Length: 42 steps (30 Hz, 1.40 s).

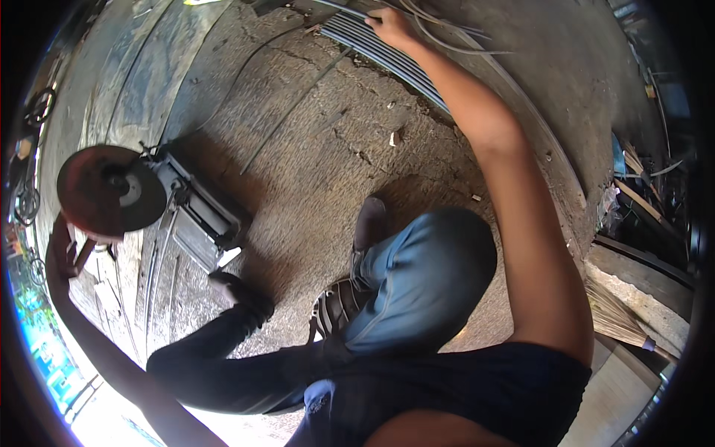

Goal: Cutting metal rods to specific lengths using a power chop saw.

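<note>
On the left stands a cut-off saw with a big round abrasive disc (93, 190) and a dark metal base (205, 216). My left hand (63, 253) is beside the disc's lower edge, with its fingers curled in shadow; what they hold is hidden. At the far side my right arm is stretched out. My right hand (391, 30) is closed around a thin metal rod (339, 7), above one end of a bundle of grey metal rods (380, 56) lying on the ground.
Rough, cracked concrete (313, 149) spreads between the saw and the rods. A dark cable runs from the saw toward the far side. My bent knee (424, 279) is in the middle. A straw broom (614, 313) and scrap lie on the right.
</note>
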Motion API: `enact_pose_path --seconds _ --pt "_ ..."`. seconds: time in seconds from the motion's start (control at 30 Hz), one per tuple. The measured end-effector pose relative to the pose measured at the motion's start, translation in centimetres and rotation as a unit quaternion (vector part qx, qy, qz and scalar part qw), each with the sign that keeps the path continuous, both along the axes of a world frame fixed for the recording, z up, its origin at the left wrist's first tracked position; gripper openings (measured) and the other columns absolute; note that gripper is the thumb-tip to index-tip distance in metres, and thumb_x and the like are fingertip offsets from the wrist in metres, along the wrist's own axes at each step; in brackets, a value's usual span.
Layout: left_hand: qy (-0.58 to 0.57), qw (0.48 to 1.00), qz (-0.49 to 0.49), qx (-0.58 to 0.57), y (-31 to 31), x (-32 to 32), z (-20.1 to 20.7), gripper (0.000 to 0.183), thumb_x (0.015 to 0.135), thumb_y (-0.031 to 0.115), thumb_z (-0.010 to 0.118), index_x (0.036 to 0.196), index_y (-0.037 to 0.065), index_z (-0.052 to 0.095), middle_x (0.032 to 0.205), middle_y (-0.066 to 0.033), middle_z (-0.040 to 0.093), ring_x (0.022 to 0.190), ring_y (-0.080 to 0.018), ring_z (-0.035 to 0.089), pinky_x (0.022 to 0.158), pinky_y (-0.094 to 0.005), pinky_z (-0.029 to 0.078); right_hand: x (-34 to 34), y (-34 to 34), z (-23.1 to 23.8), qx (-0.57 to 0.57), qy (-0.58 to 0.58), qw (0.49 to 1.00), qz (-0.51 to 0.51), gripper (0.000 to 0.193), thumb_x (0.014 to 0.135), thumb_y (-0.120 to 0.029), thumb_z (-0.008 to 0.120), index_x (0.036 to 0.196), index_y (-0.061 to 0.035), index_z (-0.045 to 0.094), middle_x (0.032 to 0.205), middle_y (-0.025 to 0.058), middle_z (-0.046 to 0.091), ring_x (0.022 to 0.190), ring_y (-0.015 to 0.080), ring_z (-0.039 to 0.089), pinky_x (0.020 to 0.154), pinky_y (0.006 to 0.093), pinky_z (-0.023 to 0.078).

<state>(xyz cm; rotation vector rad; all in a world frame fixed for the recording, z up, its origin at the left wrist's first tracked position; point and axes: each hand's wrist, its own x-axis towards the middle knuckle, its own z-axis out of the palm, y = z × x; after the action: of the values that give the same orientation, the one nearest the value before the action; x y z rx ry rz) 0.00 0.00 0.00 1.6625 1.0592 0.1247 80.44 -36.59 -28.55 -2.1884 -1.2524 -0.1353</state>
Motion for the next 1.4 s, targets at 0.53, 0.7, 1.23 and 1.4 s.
enact_pose_path --seconds 0.53,0.7,1.23,1.4 --pt "0.046 0.954 0.295 0.027 -5.0 4.3 1.5 0.055 0.088 0.02 0.052 0.14 0.007 0.038 0.145 -0.0123 0.035 0.129 -0.029 0.039 0.1 -0.0427 0.043 12.5 -2.0 -17.1 -0.092 0.058 0.987 -0.115 0.019 0.086 -0.021 0.06 0.099 -0.012 0.07 0.097 0.0194 0.066 0.096 0.0376 0.061 0.084 0.0458 0.048" --pt "0.055 0.953 0.296 0.031 -5.3 4.6 1.3 0.055 0.088 0.021 0.052 0.14 0.007 0.038 0.145 -0.0118 0.035 0.129 -0.0284 0.039 0.1 -0.0424 0.042 11.4 -2.3 -17.2 -0.104 0.059 0.987 -0.107 0.021 0.085 -0.02 0.059 0.1 -0.0092 0.07 0.1 0.0187 0.066 0.099 0.0373 0.06 0.086 0.0464 0.048" --pt "0.061 0.956 0.284 0.039 -4.8 4.9 1.1 0.055 0.089 0.023 0.051 0.14 0.007 0.038 0.144 -0.0103 0.036 0.129 -0.0267 0.039 0.101 -0.0415 0.041 10.8 -2.5 -16.4 -0.135 0.056 0.979 -0.144 0.03 0.078 -0.007 0.056 0.105 -0.0088 0.069 0.106 0.0185 0.065 0.103 0.035 0.06 0.091 0.0438 0.048" --pt "0.063 0.955 0.286 0.038 -5.1 4.5 1.5 0.055 0.089 0.024 0.05 0.14 0.007 0.038 0.144 -0.0099 0.036 0.129 -0.0262 0.039 0.101 -0.0413 0.04 11.0 -3.2 -16.1 -0.116 0.07 0.985 -0.106 0.03 0.075 -0.007 0.057 0.102 -0.0092 0.071 0.102 0.0193 0.066 0.1 0.0345 0.062 0.09 0.0409 0.048"
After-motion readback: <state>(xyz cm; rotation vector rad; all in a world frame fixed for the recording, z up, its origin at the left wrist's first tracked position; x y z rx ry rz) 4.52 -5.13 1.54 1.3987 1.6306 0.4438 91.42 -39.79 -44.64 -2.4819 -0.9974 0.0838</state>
